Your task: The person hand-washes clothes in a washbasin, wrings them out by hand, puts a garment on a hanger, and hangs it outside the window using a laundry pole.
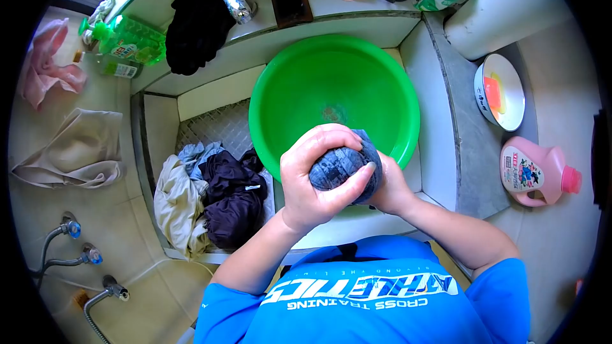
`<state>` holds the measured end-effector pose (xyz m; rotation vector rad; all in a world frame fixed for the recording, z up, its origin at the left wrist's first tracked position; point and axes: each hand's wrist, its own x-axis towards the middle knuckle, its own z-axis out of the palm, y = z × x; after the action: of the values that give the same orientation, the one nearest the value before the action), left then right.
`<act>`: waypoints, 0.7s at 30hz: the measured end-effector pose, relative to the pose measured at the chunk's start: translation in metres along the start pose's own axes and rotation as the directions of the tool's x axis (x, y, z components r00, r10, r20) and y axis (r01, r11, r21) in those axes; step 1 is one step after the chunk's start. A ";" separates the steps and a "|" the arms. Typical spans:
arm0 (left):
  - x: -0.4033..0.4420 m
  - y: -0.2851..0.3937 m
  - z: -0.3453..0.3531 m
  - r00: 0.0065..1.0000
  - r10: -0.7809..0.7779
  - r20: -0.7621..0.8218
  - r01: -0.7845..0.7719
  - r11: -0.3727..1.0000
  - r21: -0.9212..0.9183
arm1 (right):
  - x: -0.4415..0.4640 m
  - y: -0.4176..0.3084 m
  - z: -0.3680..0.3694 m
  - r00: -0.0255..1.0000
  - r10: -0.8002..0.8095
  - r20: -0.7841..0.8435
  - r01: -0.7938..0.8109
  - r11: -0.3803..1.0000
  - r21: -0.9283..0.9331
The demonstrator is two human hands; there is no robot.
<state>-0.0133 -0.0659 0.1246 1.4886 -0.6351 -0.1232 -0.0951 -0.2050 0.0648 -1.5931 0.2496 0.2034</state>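
The dark blue-grey fabric bundle (338,167) was inside the left grip (303,175), which was clenched around it with the fingers over its top and the thumb across its near face. The right grip (391,186) was also grasping the bundle, from its right side, but most of its fingers were hidden behind the fabric. In this way the bundle stayed between the two palms, above the near part of the round green plastic basin (257,113). It looked pressed into a compact rounded ball, with folds on its surface and with darker and paler patches. To the left of the basin there was a crumpled heap of beige, light blue and dark purple clothes (220,200); on the right stood a white bowl (483,98) with a reddish-orange bar (492,93) inside
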 end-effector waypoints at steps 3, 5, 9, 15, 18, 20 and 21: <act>-0.002 -0.007 0.000 0.999 -0.019 -0.040 0.020 0.999 0.025 | 0.001 0.000 0.006 0.999 -0.019 -0.025 0.018 0.998 -0.056; -0.005 -0.012 0.002 0.997 -0.024 -0.070 0.026 0.999 0.026 | 0.001 0.002 0.011 0.998 -0.040 -0.047 0.042 0.997 0.057; -0.012 -0.018 0.005 0.991 -0.077 -0.107 0.082 0.996 0.037 | -0.001 0.016 0.014 0.997 -0.034 -0.063 0.031 0.999 -0.039; -0.014 -0.014 0.005 0.989 -0.077 -0.127 0.086 0.994 0.068 | -0.002 0.022 0.020 0.990 -0.075 -0.117 0.069 0.996 -0.052; -0.016 -0.015 0.005 0.988 -0.074 -0.132 0.085 0.993 0.081 | -0.003 0.026 0.023 0.988 -0.087 -0.130 0.079 0.995 -0.066; -0.016 -0.014 0.005 0.988 -0.076 -0.136 0.088 0.993 0.085 | -0.002 0.025 0.024 0.987 -0.087 -0.133 0.077 0.994 -0.074; -0.017 -0.014 0.005 0.987 -0.074 -0.142 0.088 0.992 0.094 | -0.002 0.025 0.024 0.987 -0.084 -0.135 0.074 0.994 -0.082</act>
<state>-0.0251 -0.0642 0.1056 1.6050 -0.4749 -0.0509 -0.1037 -0.1817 0.0407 -1.6925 0.2877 0.0415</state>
